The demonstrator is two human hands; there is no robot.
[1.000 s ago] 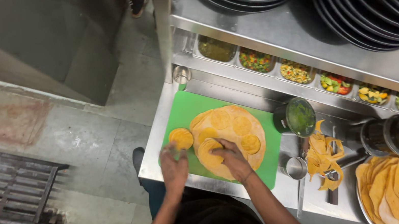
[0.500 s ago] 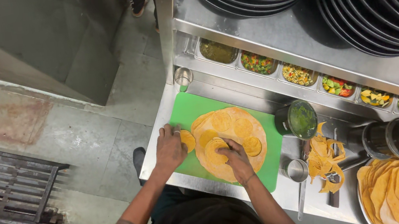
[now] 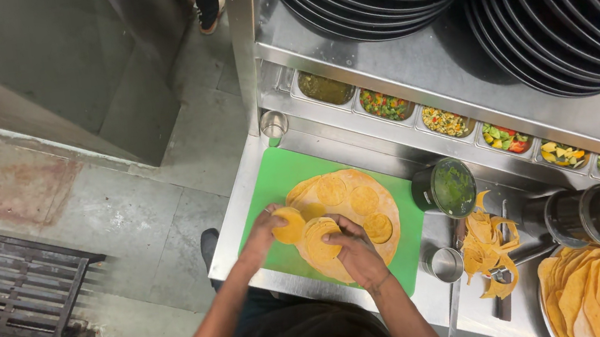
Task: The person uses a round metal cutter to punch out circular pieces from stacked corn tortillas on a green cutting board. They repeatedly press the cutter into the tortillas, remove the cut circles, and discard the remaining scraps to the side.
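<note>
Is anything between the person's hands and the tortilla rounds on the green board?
Nothing visible. The left hand already holds a small round, and the right hand presses on the large tortilla lying on the cutting board.

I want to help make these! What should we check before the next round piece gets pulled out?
1. Small round piece held in the left hand, clear of the big sheet: ok.
2. Right hand pressing on the big yellow sheet so it stays put: ok.
3. Sheet lying fully on the green cutting board: ok.
4. More cut circles left in the sheet: ok, several show.
5. Scrap strips kept off the board: ok, they lie to the right.
6. A cutter under the right hand: cannot tell, the fingers hide it.
</note>
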